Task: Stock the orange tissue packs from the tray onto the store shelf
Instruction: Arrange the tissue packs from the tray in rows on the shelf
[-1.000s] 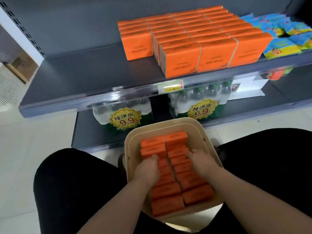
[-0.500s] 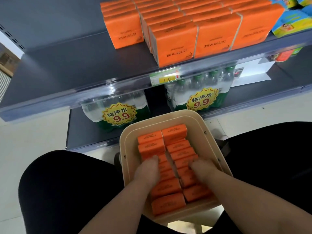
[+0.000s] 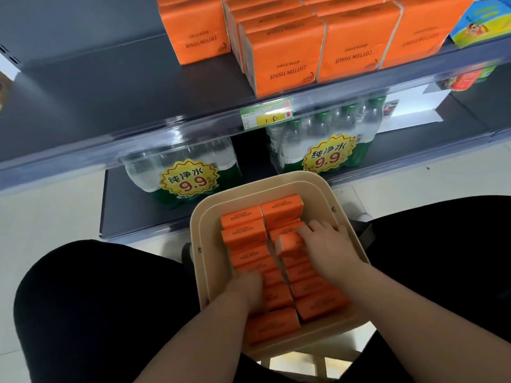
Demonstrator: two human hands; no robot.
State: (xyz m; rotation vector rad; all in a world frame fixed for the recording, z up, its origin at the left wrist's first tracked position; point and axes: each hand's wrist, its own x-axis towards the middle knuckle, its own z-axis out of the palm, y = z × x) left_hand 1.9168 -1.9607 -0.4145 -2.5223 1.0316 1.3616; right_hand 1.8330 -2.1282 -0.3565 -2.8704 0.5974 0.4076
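Tray [image 3: 287, 175] sits between the person's knees, filled with two rows of orange tissue packs [image 3: 243, 233]. Toward the tray's far end, the right hand [image 3: 329, 244] has its fingers curled round one pack [image 3: 290, 243] from the right row, tipped up out of line. Near the tray's close end, the left hand [image 3: 246, 291] is dug into the left row with its fingertips buried, so I can't tell if it's gripping anything. Beyond the tray, the store shelf [image 3: 138, 100] holds shelved orange packs [image 3: 284, 59], and water bottles [image 3: 182, 172] stand just past the tray's far rim.
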